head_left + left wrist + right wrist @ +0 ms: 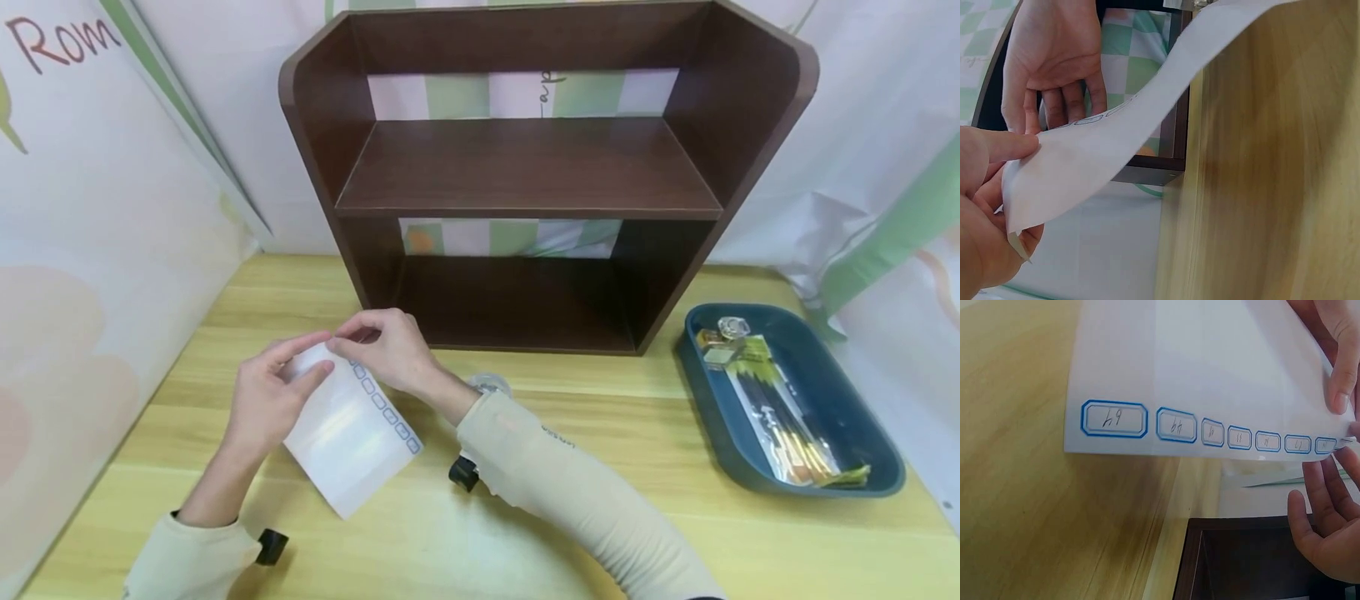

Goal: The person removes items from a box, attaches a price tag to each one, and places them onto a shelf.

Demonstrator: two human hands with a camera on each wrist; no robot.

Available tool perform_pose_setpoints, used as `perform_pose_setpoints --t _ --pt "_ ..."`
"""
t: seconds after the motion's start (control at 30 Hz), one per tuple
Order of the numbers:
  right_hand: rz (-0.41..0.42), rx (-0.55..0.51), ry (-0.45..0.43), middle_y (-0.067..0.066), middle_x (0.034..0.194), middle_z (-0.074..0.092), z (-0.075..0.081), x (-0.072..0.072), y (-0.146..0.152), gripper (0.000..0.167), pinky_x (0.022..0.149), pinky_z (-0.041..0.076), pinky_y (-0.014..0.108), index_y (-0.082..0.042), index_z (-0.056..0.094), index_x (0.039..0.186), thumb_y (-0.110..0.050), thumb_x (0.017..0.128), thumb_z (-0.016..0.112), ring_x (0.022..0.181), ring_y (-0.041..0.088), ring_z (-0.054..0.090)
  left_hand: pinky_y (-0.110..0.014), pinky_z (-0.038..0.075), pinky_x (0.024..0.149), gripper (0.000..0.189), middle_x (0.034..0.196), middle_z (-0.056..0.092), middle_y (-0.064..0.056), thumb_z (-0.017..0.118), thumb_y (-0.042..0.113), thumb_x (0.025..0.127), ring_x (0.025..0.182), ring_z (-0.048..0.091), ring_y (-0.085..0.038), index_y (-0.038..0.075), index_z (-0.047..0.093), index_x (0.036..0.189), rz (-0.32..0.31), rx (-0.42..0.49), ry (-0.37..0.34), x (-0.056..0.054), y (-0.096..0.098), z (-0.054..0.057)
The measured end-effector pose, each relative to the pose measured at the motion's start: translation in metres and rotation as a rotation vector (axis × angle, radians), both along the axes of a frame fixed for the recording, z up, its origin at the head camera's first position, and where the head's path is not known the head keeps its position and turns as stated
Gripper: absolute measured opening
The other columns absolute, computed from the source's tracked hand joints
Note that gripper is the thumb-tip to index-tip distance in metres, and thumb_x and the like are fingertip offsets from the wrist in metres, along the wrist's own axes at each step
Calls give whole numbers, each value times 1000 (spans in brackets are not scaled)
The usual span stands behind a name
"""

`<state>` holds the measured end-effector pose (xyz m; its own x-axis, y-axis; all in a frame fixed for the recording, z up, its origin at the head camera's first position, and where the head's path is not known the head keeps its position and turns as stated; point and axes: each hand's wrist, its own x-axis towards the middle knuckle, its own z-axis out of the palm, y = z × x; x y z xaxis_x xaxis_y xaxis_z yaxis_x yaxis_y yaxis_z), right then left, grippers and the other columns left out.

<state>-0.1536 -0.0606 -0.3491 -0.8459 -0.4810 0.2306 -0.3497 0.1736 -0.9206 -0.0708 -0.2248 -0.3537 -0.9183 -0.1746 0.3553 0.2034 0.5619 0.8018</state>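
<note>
A white sheet of sticker labels (341, 450) is held tilted above the table at the left. Blue-framed labels (1114, 419) with handwritten numbers run in a row along one edge. My left hand (264, 400) pinches the sheet's upper corner between thumb and fingers; in the left wrist view the sheet (1091, 169) bends away from it. At the same corner, the thumb and forefinger of my right hand (392, 352) pinch the edge at the end of the label row. Whether a label is lifted there I cannot tell.
A dark brown two-tier shelf (525, 167) stands at the back of the wooden table (420, 550). On the right sits a blue tray (832, 383) with a glass bottle (720, 346) and a pack of brushes (780, 417). A clear round object (489, 383) is partly hidden behind my right sleeve.
</note>
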Motion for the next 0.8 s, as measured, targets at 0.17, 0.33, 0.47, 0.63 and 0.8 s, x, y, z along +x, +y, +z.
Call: perform_pose_setpoints --t 0.17,0.33,0.47,0.63,0.8 --pt "11 -6 1 -9 80 71 1 0 -1 8 64 55 21 -10 79 92 -17 89 79 70 6 66 -13 52 72 32 115 70 -13 77 3 89 95 60 -10 3 72 121 -2 -5 -3 1 0 1" --pt "14 5 -8 -8 81 73 3 0 -1 6 63 55 21 -9 80 91 -15 90 78 69 5 65 -14 52 70 32 114 70 -13 77 5 89 92 60 -13 4 73 120 11 -17 -16 1 0 1" --pt "15 15 -11 -5 82 74 3 1 0 7 63 56 21 -8 80 92 -14 91 77 70 5 66 -15 52 69 33 113 70 -13 78 5 88 90 60 -14 3 73 120 20 -13 -25 2 1 1" --pt "16 13 -16 -2 85 75 3 1 0 7 64 56 21 -7 80 94 -12 92 75 70 5 67 -15 52 68 33 111 70 -14 78 5 88 89 60 -13 3 73 120 17 12 -19 2 1 1" --pt "6 18 -22 -1 86 75 3 1 1 8 64 56 21 -7 80 95 -11 93 73 70 5 67 -16 53 69 32 113 70 -14 78 5 88 89 61 -11 3 73 120 9 35 -13 1 2 0"
